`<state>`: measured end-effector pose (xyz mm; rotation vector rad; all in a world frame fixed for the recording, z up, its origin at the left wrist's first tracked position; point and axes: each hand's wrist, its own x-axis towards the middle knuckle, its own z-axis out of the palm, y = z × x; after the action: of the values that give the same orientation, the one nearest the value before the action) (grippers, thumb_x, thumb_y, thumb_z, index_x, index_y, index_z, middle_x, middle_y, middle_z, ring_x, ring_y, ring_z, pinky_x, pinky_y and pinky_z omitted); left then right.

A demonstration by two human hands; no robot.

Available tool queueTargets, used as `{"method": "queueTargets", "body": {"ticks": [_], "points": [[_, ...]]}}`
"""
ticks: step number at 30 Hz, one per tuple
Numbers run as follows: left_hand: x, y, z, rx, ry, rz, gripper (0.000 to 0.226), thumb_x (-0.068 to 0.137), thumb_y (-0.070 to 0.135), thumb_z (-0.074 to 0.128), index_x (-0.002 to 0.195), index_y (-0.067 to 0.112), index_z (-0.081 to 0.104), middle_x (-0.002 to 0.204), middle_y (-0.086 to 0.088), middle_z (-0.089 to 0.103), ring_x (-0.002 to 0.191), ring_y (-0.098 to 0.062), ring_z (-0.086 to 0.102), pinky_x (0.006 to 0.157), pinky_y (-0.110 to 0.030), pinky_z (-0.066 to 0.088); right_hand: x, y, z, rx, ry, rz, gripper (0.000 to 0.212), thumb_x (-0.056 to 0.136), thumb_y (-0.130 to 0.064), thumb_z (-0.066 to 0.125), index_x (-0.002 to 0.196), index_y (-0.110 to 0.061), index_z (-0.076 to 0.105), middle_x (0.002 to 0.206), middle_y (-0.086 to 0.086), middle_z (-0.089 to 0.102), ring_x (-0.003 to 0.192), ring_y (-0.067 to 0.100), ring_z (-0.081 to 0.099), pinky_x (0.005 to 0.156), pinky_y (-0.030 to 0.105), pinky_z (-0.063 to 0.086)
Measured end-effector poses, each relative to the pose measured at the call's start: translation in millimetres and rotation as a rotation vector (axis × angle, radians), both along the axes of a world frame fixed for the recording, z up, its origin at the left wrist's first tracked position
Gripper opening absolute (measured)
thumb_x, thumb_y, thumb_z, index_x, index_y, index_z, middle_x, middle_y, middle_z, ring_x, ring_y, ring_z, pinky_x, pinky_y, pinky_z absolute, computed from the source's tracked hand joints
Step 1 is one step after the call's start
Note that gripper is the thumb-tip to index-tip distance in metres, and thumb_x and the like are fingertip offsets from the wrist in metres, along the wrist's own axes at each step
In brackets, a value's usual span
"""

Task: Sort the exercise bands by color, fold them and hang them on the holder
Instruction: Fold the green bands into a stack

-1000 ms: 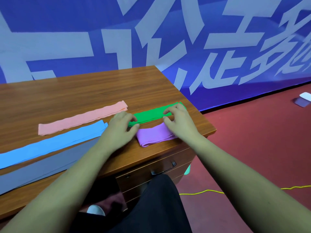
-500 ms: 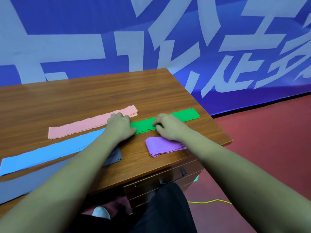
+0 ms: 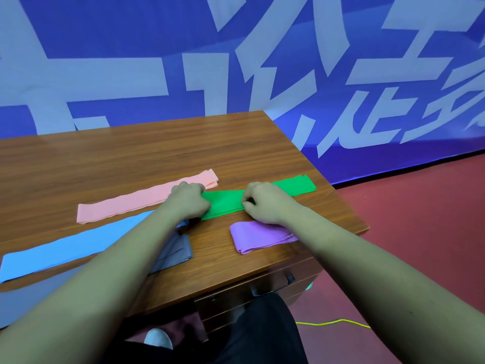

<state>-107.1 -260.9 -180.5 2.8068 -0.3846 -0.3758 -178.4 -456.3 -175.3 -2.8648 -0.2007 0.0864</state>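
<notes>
I see green band (image 3: 225, 203) flat on desk (image 3: 157, 153), under both hands: left hand (image 3: 187, 199) grips end, right hand (image 3: 265, 202) pinches middle.

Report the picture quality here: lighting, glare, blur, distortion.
Head view: soft even light, faint shadow under the left hand and right hand on the green band. Head view: pale sheen on the desk near its far edge. Head view: wide-angle stretch swells the forearms near the bottom.

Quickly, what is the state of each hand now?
Left hand: fingers curled, gripping the green band at its left end.
Right hand: pinching the same band near its middle.
</notes>
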Motion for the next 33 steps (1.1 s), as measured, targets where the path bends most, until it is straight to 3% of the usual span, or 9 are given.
{"method": "queueTargets", "body": {"ticks": [3, 6, 9, 12, 15, 18, 22, 25, 33], "points": [[-1.8, -0.2, 6.0, -0.376, 0.043, 0.026, 0.013, 0.082, 0.014, 0.060, 0.095, 0.017, 0.059, 0.087, -0.009, 0.064, 0.078, -0.024, 0.061, 0.064, -0.028, 0.045, 2.1, 1.5, 2.2, 0.141, -0.039, -0.035, 0.022, 0.090, -0.020, 0.055, 0.103, -0.016, 0.072, 0.110, 0.003, 0.067, 0.103, 0.019, 0.060, 0.095, 0.033, 0.047], [-11.2, -9.6, 15.0, -0.748, 0.151, 0.032, 0.016, 0.082, 0.009, 0.067, 0.090, 0.019, 0.058, 0.077, -0.004, 0.066, 0.056, -0.008, 0.058, 0.055, -0.021, 0.048, 4.0, 13.6, 14.8, 0.764, 0.009, -0.231, 0.017, 0.095, -0.023, 0.058, 0.096, -0.012, 0.071, 0.091, 0.004, 0.070, 0.082, 0.012, 0.062, 0.080, 0.029, 0.050], [-16.7, -19.4, 19.4, -0.868, 0.226, -0.059, 0.031, 0.079, 0.017, 0.077, 0.102, 0.017, 0.057, 0.082, 0.000, 0.068, 0.066, -0.007, 0.061, 0.065, -0.026, 0.048, 4.9, 22.2, 24.9, 1.169, 0.201, -0.355, 0.027, 0.097, -0.035, 0.057, 0.092, -0.010, 0.066, 0.077, 0.004, 0.068, 0.066, 0.012, 0.063, 0.062, 0.023, 0.053], [-17.1, -20.5, 15.1, -0.975, 0.322, -0.141, 0.062, 0.063, 0.026, 0.083, 0.118, 0.015, 0.057, 0.099, -0.005, 0.066, 0.081, -0.011, 0.064, 0.080, -0.035, 0.054, 5.4, 13.8, 26.7, 1.321, 0.218, -0.397, 0.037, 0.091, -0.033, 0.066, 0.107, 0.000, 0.064, 0.089, 0.016, 0.067, 0.073, 0.020, 0.065, 0.070, 0.031, 0.060], [-16.7, -23.9, 6.1, -0.908, 0.227, -0.239, 0.059, 0.065, 0.021, 0.080, 0.120, 0.023, 0.060, 0.097, 0.002, 0.060, 0.077, -0.003, 0.058, 0.080, -0.026, 0.052, 4.1, 6.8, 24.6, 1.411, 0.272, -0.405, 0.023, 0.089, -0.018, 0.069, 0.105, -0.002, 0.066, 0.093, 0.017, 0.068, 0.084, 0.024, 0.067, 0.085, 0.040, 0.059], [-15.7, -30.4, 2.5, -0.792, 0.004, -0.272, 0.052, 0.075, 0.014, 0.080, 0.125, 0.018, 0.062, 0.094, 0.005, 0.056, 0.075, -0.002, 0.053, 0.076, -0.021, 0.044, 4.7, 7.3, 24.2, 1.465, 0.258, -0.473, 0.013, 0.089, 0.005, 0.061, 0.100, 0.000, 0.063, 0.092, 0.019, 0.067, 0.082, 0.026, 0.068, 0.074, 0.037, 0.061], [-11.8, -37.3, -7.6, -0.687, -0.155, -0.311, 0.091, 0.062, 0.048, 0.082, 0.140, 0.023, 0.045, 0.130, -0.002, 0.044, 0.121, -0.011, 0.042, 0.104, -0.026, 0.034, 10.0, -2.9, 34.5, 1.525, 0.242, -0.584, 0.011, 0.089, 0.009, 0.057, 0.097, 0.003, 0.062, 0.093, 0.021, 0.068, 0.086, 0.029, 0.069, 0.071, 0.040, 0.062], [-11.5, -48.4, -13.0, -0.726, -0.043, -0.307, 0.107, 0.063, 0.043, 0.084, 0.149, 0.023, 0.023, 0.148, 0.001, 0.039, 0.136, -0.011, 0.037, 0.113, -0.032, 0.032, 13.0, -15.3, 43.3, 1.620, 0.271, -0.603, 0.020, 0.089, 0.008, 0.058, 0.109, 0.008, 0.058, 0.108, 0.028, 0.066, 0.100, 0.035, 0.068, 0.076, 0.046, 0.060], [-9.5, -80.8, -9.9, -0.811, 0.040, -0.241, 0.048, 0.083, 0.023, 0.071, 0.121, 0.028, 0.042, 0.121, 0.009, 0.057, 0.111, -0.007, 0.055, 0.087, -0.024, 0.042, 13.1, -53.6, 53.5, 1.713, 0.285, -0.634, 0.030, 0.091, 0.004, 0.057, 0.120, 0.008, 0.055, 0.117, 0.027, 0.066, 0.100, 0.033, 0.070, 0.081, 0.043, 0.060]]}}
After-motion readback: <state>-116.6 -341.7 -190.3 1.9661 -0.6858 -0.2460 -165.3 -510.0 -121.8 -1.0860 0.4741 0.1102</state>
